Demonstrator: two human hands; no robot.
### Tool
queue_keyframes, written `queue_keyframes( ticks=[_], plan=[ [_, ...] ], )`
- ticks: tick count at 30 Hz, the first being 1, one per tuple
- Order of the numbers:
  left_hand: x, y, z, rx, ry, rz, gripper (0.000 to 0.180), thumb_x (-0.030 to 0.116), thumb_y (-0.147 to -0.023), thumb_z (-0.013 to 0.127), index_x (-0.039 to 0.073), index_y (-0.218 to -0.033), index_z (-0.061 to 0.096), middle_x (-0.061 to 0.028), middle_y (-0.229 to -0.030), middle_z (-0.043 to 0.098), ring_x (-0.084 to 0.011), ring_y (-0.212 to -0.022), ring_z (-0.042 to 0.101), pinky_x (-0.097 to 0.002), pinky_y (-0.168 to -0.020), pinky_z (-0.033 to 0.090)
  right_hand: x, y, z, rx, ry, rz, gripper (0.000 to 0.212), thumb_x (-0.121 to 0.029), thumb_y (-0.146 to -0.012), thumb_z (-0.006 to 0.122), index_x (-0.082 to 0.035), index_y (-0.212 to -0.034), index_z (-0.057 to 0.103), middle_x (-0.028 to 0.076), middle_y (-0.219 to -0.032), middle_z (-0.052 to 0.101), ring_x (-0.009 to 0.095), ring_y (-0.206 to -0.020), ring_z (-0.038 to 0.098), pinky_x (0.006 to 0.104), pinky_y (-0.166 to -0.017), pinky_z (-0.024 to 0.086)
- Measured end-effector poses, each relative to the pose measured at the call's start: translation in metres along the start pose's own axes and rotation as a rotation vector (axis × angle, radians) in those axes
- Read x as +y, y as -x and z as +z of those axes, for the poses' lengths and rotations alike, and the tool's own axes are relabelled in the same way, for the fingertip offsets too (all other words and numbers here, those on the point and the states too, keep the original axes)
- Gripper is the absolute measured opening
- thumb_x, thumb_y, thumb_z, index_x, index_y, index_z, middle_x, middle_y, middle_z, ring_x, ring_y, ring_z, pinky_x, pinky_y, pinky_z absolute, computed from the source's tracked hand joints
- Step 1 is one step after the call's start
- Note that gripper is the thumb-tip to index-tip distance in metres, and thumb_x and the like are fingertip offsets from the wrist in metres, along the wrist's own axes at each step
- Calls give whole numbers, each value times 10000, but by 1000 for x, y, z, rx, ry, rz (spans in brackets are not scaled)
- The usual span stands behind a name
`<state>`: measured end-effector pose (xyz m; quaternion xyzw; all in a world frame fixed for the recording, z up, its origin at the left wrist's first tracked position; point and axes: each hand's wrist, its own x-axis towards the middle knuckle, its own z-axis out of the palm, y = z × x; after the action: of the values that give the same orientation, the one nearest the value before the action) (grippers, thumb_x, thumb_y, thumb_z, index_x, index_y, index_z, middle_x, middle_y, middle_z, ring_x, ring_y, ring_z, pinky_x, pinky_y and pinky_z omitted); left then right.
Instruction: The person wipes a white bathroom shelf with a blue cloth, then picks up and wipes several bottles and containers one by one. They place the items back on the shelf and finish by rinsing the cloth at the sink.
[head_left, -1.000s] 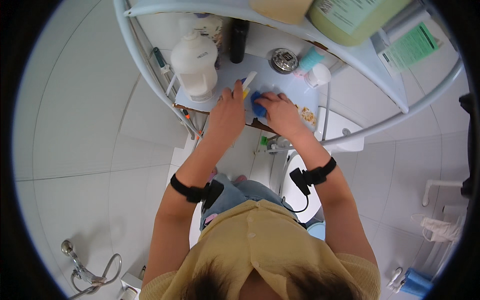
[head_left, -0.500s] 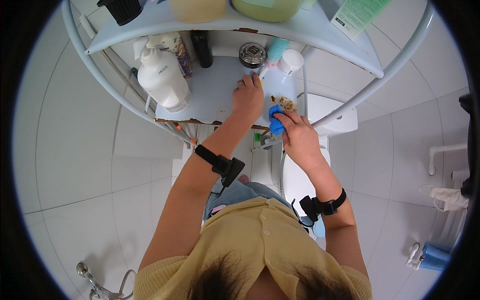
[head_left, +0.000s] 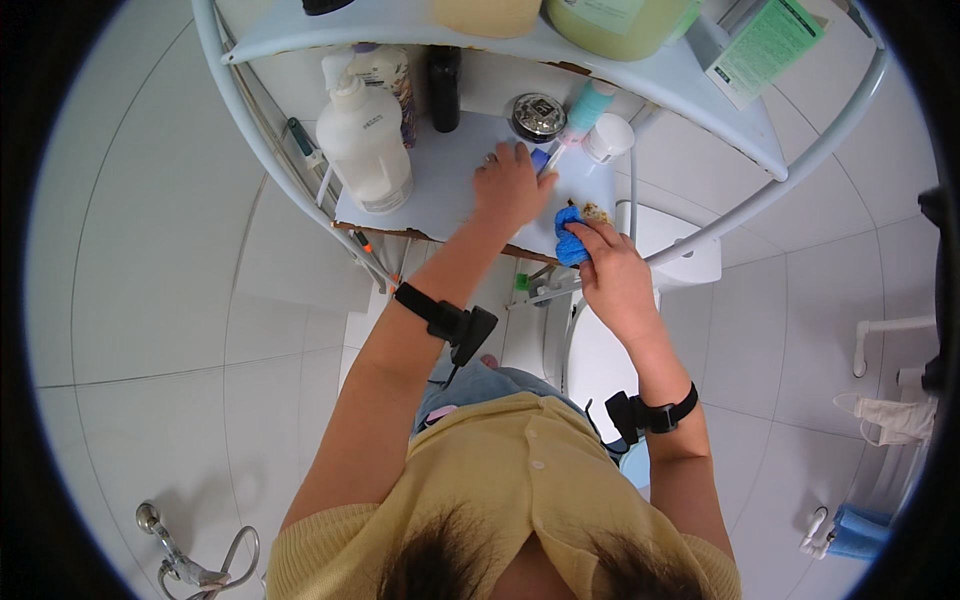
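My right hand [head_left: 614,275] is closed on a crumpled blue cloth [head_left: 571,238], which rests at the front right of the light blue shelf [head_left: 450,190]. Just behind the cloth a brown, rusty-looking patch [head_left: 597,212] marks the surface. My left hand [head_left: 510,188] lies over the middle of the same shelf, thumb apart from the bent fingers. Close to its fingertips is a small dark blue item [head_left: 541,160], too small to name. Beside that, a thin white stick-like piece [head_left: 556,158] leans near a teal and pink tube [head_left: 586,110].
A white pump bottle [head_left: 364,145], a patterned bottle [head_left: 388,80] and a black bottle [head_left: 444,90] stand on the shelf's left. A round dark tin [head_left: 539,116] and a white jar [head_left: 608,138] sit at the back. An upper shelf [head_left: 400,32] overhangs; a toilet [head_left: 600,350] stands below.
My left hand has shifted slightly, its thumb now apart and the dark blue item showing beside it. The cloth has come over more of the brown patch. The whole view has tilted a little.
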<state>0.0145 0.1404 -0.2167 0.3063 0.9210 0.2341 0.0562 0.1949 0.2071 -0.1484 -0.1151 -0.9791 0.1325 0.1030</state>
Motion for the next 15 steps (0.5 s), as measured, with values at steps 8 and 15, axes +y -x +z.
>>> queue_keyframes(
  ticks=[8,15],
  plan=[
    [-51,-61,2,893,239,-178,802,237,-852,687,-159,-1389,242,-334,-1347,373,-498,-1191,474,-497,-1025,420,-5,3,-12,-10,-57,26,482,27,-772,601,-116,-1232,615,106,-1256,603,347,-1044,610,415,-879,537],
    [-59,-78,-19,697,492,-368,728,219,-866,696,-91,-1391,298,-309,-1264,495,-445,-1176,515,-495,-976,443,-3,-10,-10,23,-235,-23,455,45,-790,562,-78,-1225,614,144,-1225,620,384,-1029,615,427,-868,525]
  ],
)
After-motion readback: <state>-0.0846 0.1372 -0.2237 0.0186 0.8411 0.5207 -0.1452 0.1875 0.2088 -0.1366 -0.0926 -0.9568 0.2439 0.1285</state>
